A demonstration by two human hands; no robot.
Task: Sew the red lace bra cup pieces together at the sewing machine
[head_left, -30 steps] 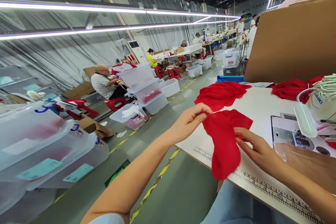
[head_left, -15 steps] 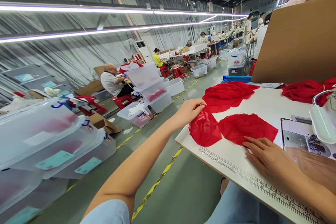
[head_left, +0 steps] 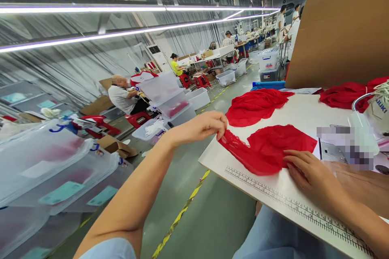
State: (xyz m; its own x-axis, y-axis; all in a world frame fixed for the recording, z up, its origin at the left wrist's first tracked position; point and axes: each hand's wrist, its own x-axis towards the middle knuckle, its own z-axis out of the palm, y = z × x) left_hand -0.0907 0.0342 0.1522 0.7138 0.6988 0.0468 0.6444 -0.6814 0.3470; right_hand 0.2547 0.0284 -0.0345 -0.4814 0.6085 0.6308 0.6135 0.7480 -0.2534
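A red lace-edged fabric piece lies spread along the front of the white sewing table. My left hand pinches its left end and holds it slightly raised at the table's corner. The fabric stretches from there in a folded strip towards the right. My right hand rests with fingers stretched out, its fingertips touching the fabric's lower right edge. Behind this piece lies a bunched red fabric pile. To the right stands the sewing machine, partly cut off by the frame.
A large cardboard sheet stands at the table's back, with more red fabric before it. A printed ruler runs along the front edge. Stacked clear plastic bins fill the left. A seated person works across the aisle.
My left hand has drawn its fabric end back to the left and lower, and the fabric now runs as one stretched piece towards my right hand. The view has shifted slightly.
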